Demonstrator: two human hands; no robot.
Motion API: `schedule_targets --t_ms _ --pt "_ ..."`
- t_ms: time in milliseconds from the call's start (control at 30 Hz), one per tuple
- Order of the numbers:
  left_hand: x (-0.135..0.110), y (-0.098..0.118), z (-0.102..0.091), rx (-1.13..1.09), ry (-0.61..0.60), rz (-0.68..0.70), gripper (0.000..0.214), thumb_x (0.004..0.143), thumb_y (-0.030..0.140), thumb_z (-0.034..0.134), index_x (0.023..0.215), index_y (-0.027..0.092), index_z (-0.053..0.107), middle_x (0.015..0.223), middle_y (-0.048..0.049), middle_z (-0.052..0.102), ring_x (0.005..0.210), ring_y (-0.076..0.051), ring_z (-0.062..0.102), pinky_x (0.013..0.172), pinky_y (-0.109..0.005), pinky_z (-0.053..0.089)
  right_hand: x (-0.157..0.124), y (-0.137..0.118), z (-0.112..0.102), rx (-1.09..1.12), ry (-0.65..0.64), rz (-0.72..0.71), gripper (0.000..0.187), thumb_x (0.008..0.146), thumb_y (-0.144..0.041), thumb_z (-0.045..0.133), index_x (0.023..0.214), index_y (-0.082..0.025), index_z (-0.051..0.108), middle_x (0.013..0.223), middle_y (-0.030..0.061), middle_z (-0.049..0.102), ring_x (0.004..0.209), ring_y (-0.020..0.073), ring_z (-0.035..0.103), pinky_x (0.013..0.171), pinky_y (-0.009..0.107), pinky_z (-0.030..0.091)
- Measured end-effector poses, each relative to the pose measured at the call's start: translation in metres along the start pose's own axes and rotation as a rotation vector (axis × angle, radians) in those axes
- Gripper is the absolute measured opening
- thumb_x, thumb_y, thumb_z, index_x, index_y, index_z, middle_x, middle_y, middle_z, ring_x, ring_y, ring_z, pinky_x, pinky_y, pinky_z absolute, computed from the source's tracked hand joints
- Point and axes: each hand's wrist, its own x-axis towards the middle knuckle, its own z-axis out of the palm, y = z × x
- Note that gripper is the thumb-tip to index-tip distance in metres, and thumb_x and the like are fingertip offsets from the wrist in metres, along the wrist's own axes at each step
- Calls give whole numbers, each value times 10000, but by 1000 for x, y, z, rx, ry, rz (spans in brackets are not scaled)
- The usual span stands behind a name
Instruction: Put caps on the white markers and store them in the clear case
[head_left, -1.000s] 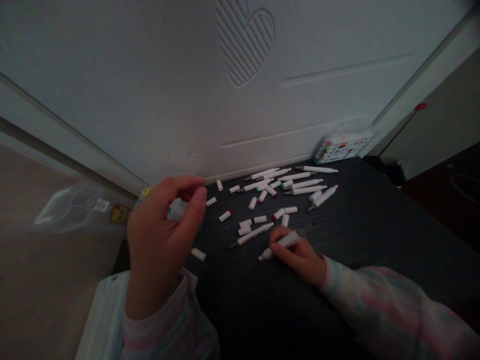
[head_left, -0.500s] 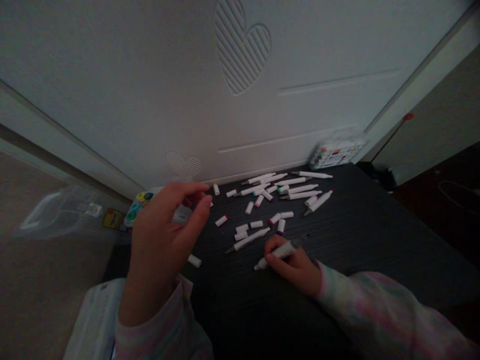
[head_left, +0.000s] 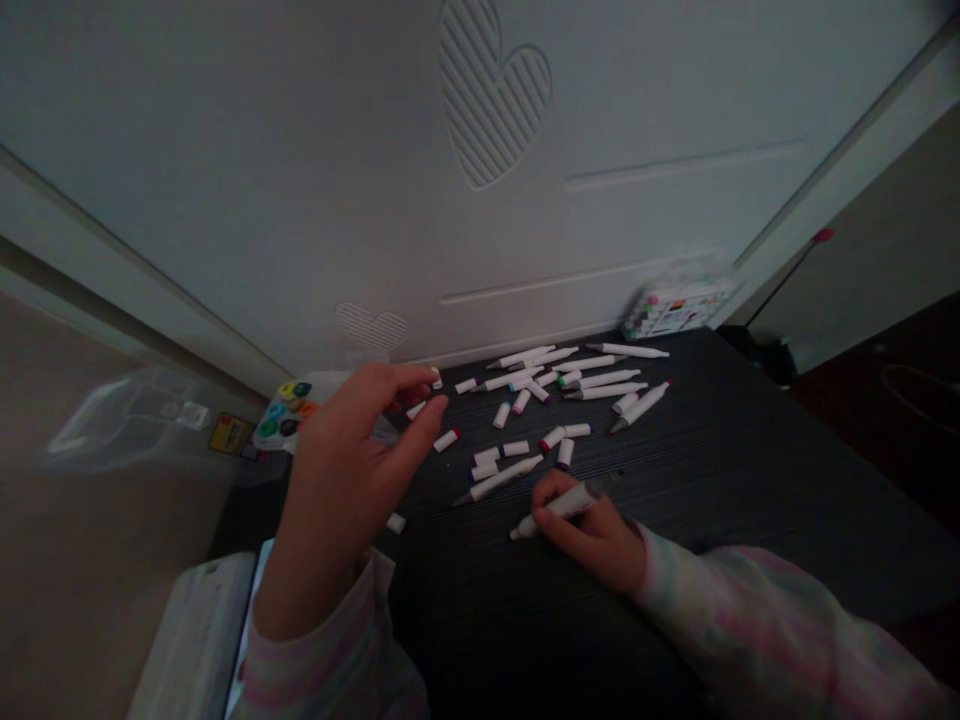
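My right hand [head_left: 592, 530] rests on the dark table [head_left: 750, 480] with its fingers wrapped round a white marker [head_left: 559, 507] that lies nearly flat, tip to the left. My left hand [head_left: 352, 470] hovers above the table's left part, fingers loosely curled and apart, holding nothing I can make out. Its fingertips are close to a loose white cap [head_left: 447, 440]. Several white markers [head_left: 600, 380] and caps [head_left: 517, 448] lie scattered in front of both hands.
A white wall panel [head_left: 495, 100] with embossed hearts stands right behind the table. A clear marker case [head_left: 679, 308] sits at the back right. A holder with coloured marker ends [head_left: 285, 412] is at the back left. A white object [head_left: 195, 640] lies near the left front.
My left hand has drifted right and forward toward the loose caps. My right hand keeps its hold on the marker, nearly still. The view has shifted slightly.
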Motion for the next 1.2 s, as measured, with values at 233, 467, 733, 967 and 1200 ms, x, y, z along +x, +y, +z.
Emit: schedule_targets --t_ms 233,467,733,967,1200 --pt "1 0 0 2 -26 5 144 756 277 550 891 232 572 783 22 604 688 -121 556 642 -240 444 -1 -2 0 -28 5 3 145 790 -319 480 729 -187 479 583 -24 443 524 101 415 497 243 332" --pt "2 -1 2 12 -41 35 141 757 274 548 888 227 571 783 13 601 687 -124 553 636 -241 443 -1 -2 1 -19 15 -1 136 784 -304 487 719 -185 479 583 -23 458 524 99 422 495 238 342" --pt "2 -2 2 17 -47 54 148 753 270 556 891 216 570 784 16 598 693 -118 550 643 -235 439 -2 0 0 -51 8 -16 152 793 -322 483 727 -185 489 581 -26 449 523 98 428 493 240 345" --pt "2 -2 2 24 -57 31 153 757 286 545 895 224 572 790 14 602 696 -123 555 645 -238 437 -2 0 0 -61 10 -21 141 792 -314 485 737 -185 494 589 -22 463 528 99 430 501 240 348" --pt "2 -3 4 10 -57 35 160 757 288 544 897 217 572 790 13 601 704 -124 554 645 -243 436 -2 0 0 -57 -3 -29 142 797 -314 483 737 -187 497 604 -20 470 538 100 445 517 244 357"
